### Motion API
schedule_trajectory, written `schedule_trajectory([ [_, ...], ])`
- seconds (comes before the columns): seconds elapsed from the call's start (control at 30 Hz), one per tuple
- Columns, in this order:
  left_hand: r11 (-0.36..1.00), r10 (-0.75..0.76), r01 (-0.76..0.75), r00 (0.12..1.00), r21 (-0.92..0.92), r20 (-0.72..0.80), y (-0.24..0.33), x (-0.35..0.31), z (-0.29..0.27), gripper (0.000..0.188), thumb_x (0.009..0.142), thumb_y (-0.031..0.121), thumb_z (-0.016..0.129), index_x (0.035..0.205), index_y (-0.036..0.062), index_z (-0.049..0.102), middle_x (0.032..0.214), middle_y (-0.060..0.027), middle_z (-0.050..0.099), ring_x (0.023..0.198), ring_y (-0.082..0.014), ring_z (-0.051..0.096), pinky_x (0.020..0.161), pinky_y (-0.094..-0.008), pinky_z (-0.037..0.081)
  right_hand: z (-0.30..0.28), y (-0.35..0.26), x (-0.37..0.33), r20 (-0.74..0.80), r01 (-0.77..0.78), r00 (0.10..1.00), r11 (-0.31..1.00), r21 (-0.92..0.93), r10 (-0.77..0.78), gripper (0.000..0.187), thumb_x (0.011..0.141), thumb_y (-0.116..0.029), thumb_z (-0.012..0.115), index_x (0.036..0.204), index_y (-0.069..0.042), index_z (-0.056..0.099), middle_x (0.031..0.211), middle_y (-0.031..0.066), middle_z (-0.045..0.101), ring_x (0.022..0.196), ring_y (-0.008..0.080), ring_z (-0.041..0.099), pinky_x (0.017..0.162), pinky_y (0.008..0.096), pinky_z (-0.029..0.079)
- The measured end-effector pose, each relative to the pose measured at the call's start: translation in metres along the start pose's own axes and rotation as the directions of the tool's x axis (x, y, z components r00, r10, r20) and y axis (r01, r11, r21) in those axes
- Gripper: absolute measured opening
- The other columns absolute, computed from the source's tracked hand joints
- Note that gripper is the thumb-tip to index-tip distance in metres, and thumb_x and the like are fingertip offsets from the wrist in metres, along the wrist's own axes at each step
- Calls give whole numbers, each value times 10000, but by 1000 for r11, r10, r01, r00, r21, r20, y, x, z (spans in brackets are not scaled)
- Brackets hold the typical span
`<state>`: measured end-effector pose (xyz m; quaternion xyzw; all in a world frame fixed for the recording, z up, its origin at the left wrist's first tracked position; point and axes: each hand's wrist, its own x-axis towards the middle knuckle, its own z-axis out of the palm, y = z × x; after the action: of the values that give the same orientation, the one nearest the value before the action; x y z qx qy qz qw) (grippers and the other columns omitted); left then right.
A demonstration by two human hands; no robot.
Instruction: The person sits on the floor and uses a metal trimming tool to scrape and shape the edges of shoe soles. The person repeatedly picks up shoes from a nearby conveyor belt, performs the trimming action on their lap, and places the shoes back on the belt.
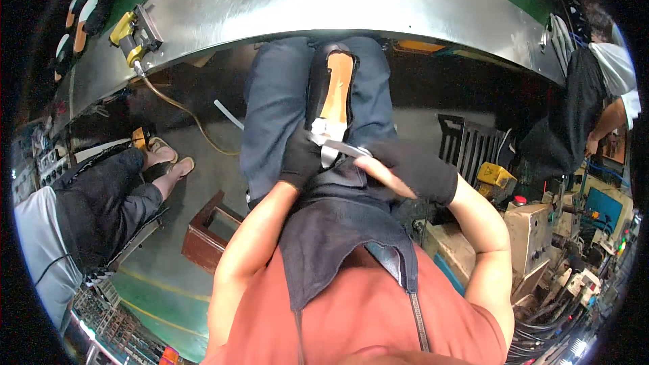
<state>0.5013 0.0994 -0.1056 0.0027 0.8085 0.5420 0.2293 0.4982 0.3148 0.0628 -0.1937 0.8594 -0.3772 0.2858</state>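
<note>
A black shoe with a tan board along its bottom lies sole-up across my lap, its toe pointing away from me. At the near end, whitish material covers the heel area. My left hand, in a dark glove, is closed around the near end of the shoe. My right hand, also gloved with the thumb bare, grips a shiny metal blade-like tool. The tool's tip meets the heel area beside my left fingers; its exact kind is unclear.
A metal bench curves in front of my knees. On its left rests a yellow air tool with a hose. A brown wooden stool stands left, machinery right. Other people sit left and right.
</note>
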Motion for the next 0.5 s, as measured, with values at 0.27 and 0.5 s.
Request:
schedule_trajectory([
  [0.27,869,-33,112,985,-483,168,-59,-7,15,391,953,263,453,1244,3,479,1179,-129,568,1080,-222,560,949,-326,437,52,63,-3,88,-237,970,965,111,228,411,961,-363,423,906,3,601,816,219,624,698,334,602,639,407,459],
  [0.5,966,235,-242,969,-93,-80,-15,-16,6,546,878,345,586,1258,-13,428,1117,-181,588,1049,-278,580,915,-377,447,43,-18,4,-128,323,934,941,-103,-334,259,888,-281,562,861,-26,596,780,200,594,703,363,605,596,420,454],
])
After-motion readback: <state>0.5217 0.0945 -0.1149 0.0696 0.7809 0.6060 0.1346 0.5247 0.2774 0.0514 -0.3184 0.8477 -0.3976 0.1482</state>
